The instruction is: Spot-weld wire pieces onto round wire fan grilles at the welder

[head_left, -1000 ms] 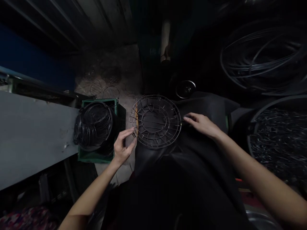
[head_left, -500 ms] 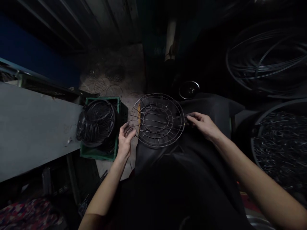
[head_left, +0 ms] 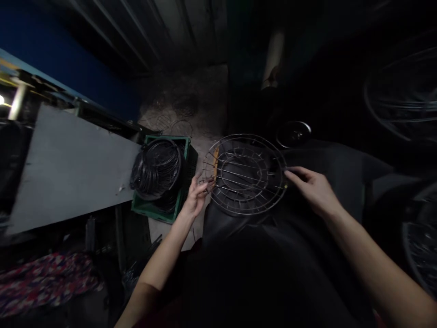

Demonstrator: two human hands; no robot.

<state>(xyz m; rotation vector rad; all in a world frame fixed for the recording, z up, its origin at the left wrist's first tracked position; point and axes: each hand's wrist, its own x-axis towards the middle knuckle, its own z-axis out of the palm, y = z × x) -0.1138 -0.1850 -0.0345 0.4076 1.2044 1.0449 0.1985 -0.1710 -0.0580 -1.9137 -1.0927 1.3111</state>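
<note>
A round wire rack [head_left: 244, 174] with concentric rings and crossing wires lies before me over dark cloth. Its left rim is pinched by my left hand [head_left: 197, 193], thumb and fingers closed round the wire. On the opposite side, my right hand [head_left: 312, 187] grips the right rim between thumb and forefinger. Near the left part of the rack an orange strip [head_left: 215, 165] shows beneath or against the wires; which one, I cannot tell.
Left of the rack, a green crate [head_left: 155, 212] holds bundled wire rings [head_left: 159, 166]. A grey board [head_left: 78, 166] stands further left. A round metal object [head_left: 293, 134] is behind the rack, and wire coils [head_left: 406, 105] are at the right.
The view has swung left, so the rack, hands and crate appear further right. The rack has tilted slightly, still held at both sides.
</note>
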